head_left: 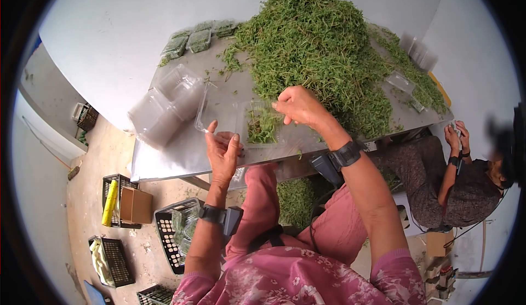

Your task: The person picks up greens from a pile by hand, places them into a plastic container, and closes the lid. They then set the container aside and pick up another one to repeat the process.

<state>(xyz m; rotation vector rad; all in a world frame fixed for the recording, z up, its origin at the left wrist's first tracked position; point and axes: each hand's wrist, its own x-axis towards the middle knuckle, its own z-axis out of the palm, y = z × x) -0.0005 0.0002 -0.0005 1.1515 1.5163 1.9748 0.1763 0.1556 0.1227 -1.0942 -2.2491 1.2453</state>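
Note:
A clear plastic clamshell box (262, 136) lies at the table's front edge, its lid (204, 107) folded open to the left. Some green sprigs (261, 125) fill part of its tray. My left hand (223, 154) is at the lid's near edge, fingers apart and holding nothing that I can see. Over the tray's far right corner, my right hand (300, 107) has its fingers curled together. Whatever they pinch, if anything, is too small to make out. Just beyond it rises a large heap of cut greens (312, 42).
Stacked empty clamshells (164, 110) stand left of the lid. Several filled boxes (198, 40) sit at the back left of the metal table (164, 162). Black crates (164, 234) are on the floor. Another person (460, 190) sits at the right.

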